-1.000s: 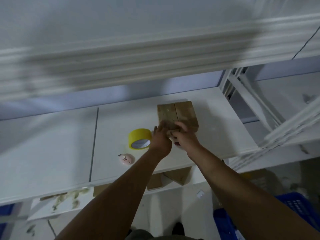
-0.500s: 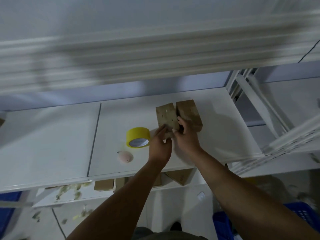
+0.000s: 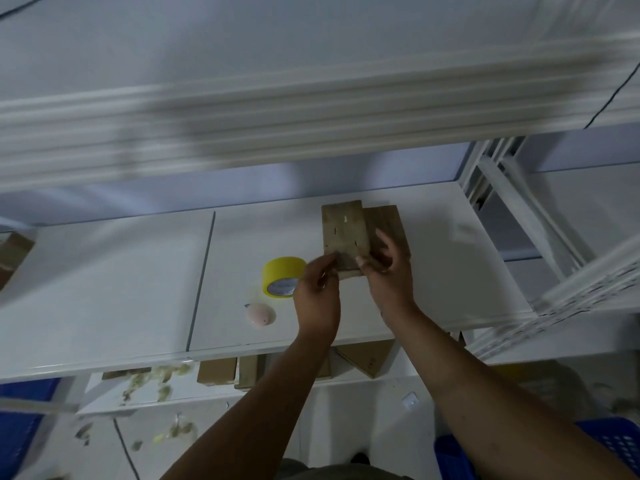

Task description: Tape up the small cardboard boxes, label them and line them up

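Open shelf (image 3: 104, 271) stretches left and right. The tape roll (image 3: 282, 277) and a pink object (image 3: 260, 315) stand left of the boxes (image 3: 343, 233). An upper shelf (image 3: 311, 116) overhangs.

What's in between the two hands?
The near end of a small cardboard box, between left hand and right hand, in the head view.

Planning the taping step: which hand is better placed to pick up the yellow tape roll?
Left, probably. The left hand is just beside the tape roll; the right hand lies farther off, at the left box.
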